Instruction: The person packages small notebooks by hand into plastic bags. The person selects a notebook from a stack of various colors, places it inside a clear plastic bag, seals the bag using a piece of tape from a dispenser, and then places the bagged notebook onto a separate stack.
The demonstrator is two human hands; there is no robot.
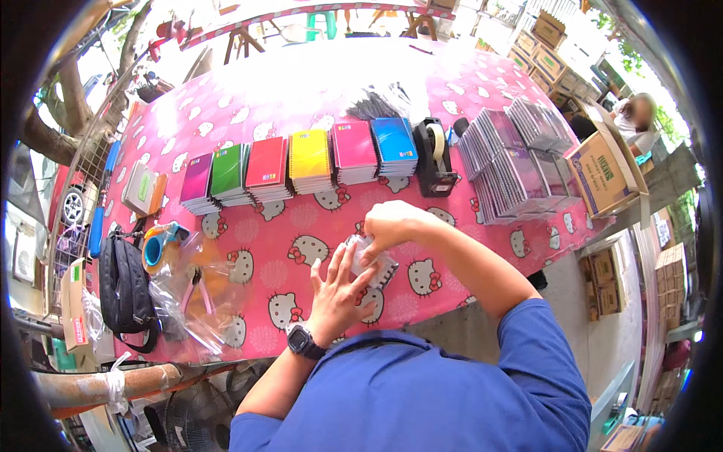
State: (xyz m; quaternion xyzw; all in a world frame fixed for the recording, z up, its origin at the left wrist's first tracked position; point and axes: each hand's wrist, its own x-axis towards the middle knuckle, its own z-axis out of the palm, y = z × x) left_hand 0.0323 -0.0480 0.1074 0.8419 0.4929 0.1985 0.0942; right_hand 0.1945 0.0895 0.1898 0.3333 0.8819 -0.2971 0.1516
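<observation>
On the pink tablecloth in front of me lies a small pack of spiral notebooks (385, 274) in what looks like clear plastic wrap; my hands partly hide it. My left hand (339, 292), with a black watch on its wrist, holds the pack, its fingers spread across the near left side. Above it my right hand (395, 225) is closed, the thumb pointing down onto the pack's upper part. Its fingertips seem to pinch the plastic. Beyond my hands stand stacks of small notebooks in a row, among them a yellow stack (310, 154) and a blue stack (396, 141).
A black tape dispenser (436, 162) stands right of the row, beside piled wrapped notebook packs (512, 169). At left lie a black bag (128, 290), a tape roll (154, 250), pink-handled pliers (197, 290) and loose plastic bags (177, 316). A cardboard box (602, 173) and another person (636, 124) are at far right.
</observation>
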